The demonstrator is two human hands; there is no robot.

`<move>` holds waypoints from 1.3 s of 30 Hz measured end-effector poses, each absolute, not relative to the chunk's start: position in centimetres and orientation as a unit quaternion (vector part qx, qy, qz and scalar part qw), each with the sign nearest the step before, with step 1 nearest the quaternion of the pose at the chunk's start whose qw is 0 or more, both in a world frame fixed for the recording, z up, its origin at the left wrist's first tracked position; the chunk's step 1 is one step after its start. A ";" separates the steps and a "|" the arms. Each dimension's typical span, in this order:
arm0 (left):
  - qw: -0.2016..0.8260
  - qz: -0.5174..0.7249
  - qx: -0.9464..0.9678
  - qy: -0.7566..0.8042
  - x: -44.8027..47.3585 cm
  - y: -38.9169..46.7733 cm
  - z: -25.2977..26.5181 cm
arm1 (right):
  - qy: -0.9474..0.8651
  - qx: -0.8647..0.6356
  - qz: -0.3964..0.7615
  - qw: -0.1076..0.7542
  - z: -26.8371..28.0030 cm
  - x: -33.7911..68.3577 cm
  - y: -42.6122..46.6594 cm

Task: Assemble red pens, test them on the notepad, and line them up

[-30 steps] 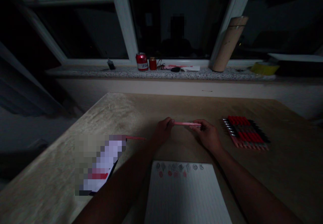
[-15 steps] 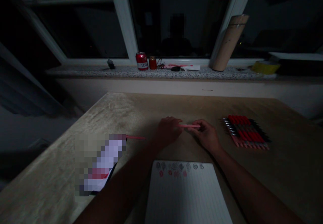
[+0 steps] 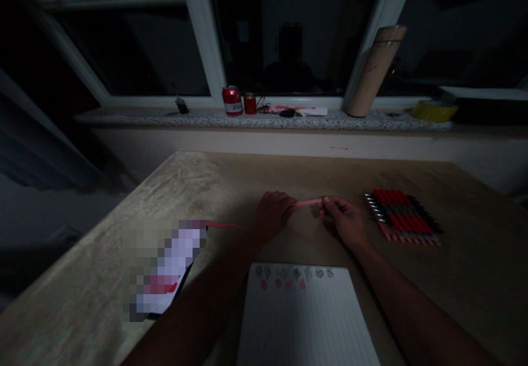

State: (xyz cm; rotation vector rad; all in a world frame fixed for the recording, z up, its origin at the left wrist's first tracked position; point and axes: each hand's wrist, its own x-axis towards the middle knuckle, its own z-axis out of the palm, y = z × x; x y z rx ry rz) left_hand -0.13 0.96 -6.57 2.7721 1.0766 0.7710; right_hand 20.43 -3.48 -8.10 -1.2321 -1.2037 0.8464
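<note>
A slim pink pen (image 3: 308, 203) spans the gap between my two hands above the table. My left hand (image 3: 275, 211) is closed round its left end, with the fingertips partly hidden. At the other end, my right hand (image 3: 343, 217) pinches the tip between thumb and fingers. Below the hands lies a lined notebook (image 3: 305, 322) with rows of dark and red scribbles along its top. Another pink pen (image 3: 223, 225) rests on the table left of my left hand.
Several red, black and pink pens (image 3: 402, 216) lie in a neat row to the right. A phone (image 3: 169, 270), blurred out, is at the left. On the sill beyond the table (image 3: 330, 176) stand a red can (image 3: 232, 101), a red jar (image 3: 249, 104) and a tall tan flask (image 3: 376, 72).
My right hand has shifted slightly right and turned, its thumb now on the pen's end. The pen's right end has risen a little. My left hand is nearly still.
</note>
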 end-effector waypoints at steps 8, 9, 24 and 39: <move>0.012 0.253 0.902 0.349 -0.1 0.9 -6.6 | -0.541 -0.525 0.339 0.562 -7.9 20.5 -3.5; 0.011 0.252 0.903 0.348 -0.1 0.9 -6.6 | -0.545 -0.526 0.335 0.560 -7.9 20.5 -3.5; 0.017 0.245 0.904 0.350 -0.2 0.9 -6.6 | -0.565 -0.541 0.320 0.535 -7.4 20.4 -3.7; 0.016 0.246 0.906 0.344 -0.2 1.0 -6.7 | -0.543 -0.559 0.348 0.521 -7.2 20.2 -3.7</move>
